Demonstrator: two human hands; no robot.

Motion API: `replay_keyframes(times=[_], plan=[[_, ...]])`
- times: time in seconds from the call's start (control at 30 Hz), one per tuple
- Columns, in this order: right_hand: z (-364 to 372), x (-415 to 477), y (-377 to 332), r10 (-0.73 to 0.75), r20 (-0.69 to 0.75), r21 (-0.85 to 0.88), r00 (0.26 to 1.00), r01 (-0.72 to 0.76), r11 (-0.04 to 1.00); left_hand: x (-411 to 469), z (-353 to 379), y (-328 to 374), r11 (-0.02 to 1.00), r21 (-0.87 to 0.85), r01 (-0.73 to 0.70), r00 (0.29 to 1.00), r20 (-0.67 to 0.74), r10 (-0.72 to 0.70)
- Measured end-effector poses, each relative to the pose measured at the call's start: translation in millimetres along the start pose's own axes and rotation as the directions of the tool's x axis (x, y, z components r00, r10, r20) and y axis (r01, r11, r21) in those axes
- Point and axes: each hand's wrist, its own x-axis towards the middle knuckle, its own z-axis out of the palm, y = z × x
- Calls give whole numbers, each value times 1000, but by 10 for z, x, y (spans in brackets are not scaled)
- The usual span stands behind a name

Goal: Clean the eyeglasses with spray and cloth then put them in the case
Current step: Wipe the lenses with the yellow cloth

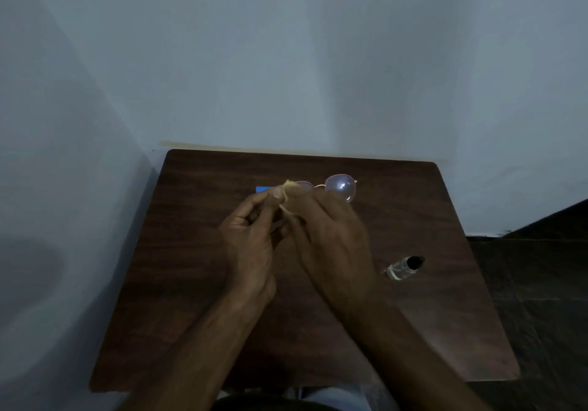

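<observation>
Wiping is the step in hand, by my judgement; items follow by size.

Table (197, 283): dark wood, bearing everything below.

My right hand (331, 245): fingers closed on the eyeglasses (340, 187) near the bridge, holding them above the table's far half.

My left hand (251, 245): thumb and fingertips pinched shut on the yellowish cloth (288, 194), pressed around the lens on that side, which is hidden.

Spray bottle (404, 267): lying on its side, well apart to the right, cap on; spraying looks done, though I cannot confirm it.

Blue object (262, 188): a corner showing behind my left fingers, possibly the case; too hidden to tell.

Remaining: the uncovered lens, then casing.
</observation>
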Motion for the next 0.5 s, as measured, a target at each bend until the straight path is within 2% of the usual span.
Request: replay_keyframes(times=[0.07, 0.17, 0.37, 0.5], plan=[[-4, -92, 20, 8, 2, 36, 1000, -8, 999, 27, -27, -5, 1000, -14, 6, 1000, -12, -6], [-43, 124, 157, 59, -81, 2, 995, -59, 998, 8, -33, -12, 1000, -24, 14, 1000, 1, -13], [-23, -56, -26, -8, -4, 25, 1000, 8, 1000, 45, -35, 67, 1000, 13, -15, 1000, -4, 15], [-84, 207, 211, 69, -65, -19, 996, -71, 997, 53, -38, 72, 1000, 5, -10, 1000, 22, 10]])
